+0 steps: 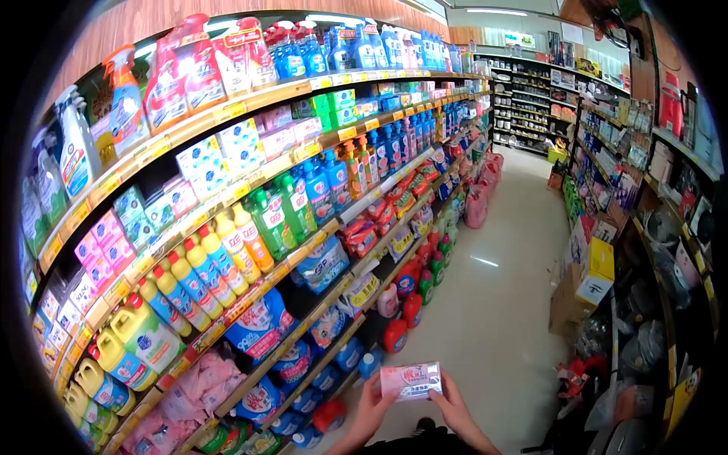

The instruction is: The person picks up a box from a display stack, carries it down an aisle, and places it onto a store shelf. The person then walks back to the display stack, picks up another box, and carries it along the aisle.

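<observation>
Low in the middle of the view, a small pink-and-white box-shaped packet [411, 381] with printed characters is held up in front of my body. My left hand [371, 408] grips its left end, and my right hand [453, 406] closes around the right end, thumb on the near side. The packet's underside and some of my fingers are hidden. Just left of it, a blue bottle [370, 364] stands on the lowest shelf level.
Long shelves [250, 178] on the left carry spray bottles, boxes, yellow cleaner bottles [216, 267] and detergent bags [262, 324]. Shelving also lines the right, with a cardboard box [569, 302] and a yellow box [596, 271] in front. A pale floor aisle [493, 280] runs between.
</observation>
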Motion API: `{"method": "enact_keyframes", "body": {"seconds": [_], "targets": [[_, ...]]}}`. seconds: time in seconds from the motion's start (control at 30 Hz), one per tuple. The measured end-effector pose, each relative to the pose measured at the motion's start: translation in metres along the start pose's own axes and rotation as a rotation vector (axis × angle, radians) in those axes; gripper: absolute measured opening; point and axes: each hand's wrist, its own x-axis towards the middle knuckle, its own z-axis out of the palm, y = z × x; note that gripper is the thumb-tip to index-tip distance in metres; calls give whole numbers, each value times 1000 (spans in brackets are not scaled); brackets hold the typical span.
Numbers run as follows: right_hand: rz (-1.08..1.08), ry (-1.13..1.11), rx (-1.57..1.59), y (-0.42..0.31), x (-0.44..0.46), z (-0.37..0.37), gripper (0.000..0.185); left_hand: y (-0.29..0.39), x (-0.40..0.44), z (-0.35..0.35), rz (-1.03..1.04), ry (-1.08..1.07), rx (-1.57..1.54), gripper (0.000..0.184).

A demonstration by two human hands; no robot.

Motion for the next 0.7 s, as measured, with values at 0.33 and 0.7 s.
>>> {"method": "enact_keyframes", "body": {"seconds": [0.33,0.7], "targets": [[20,134,-405,14,50,-67,59,-29,62,56,-19,49,530,30],[-169,99,-135,0,186,-40,54,-20,187,35,444,350,505,41]]}}
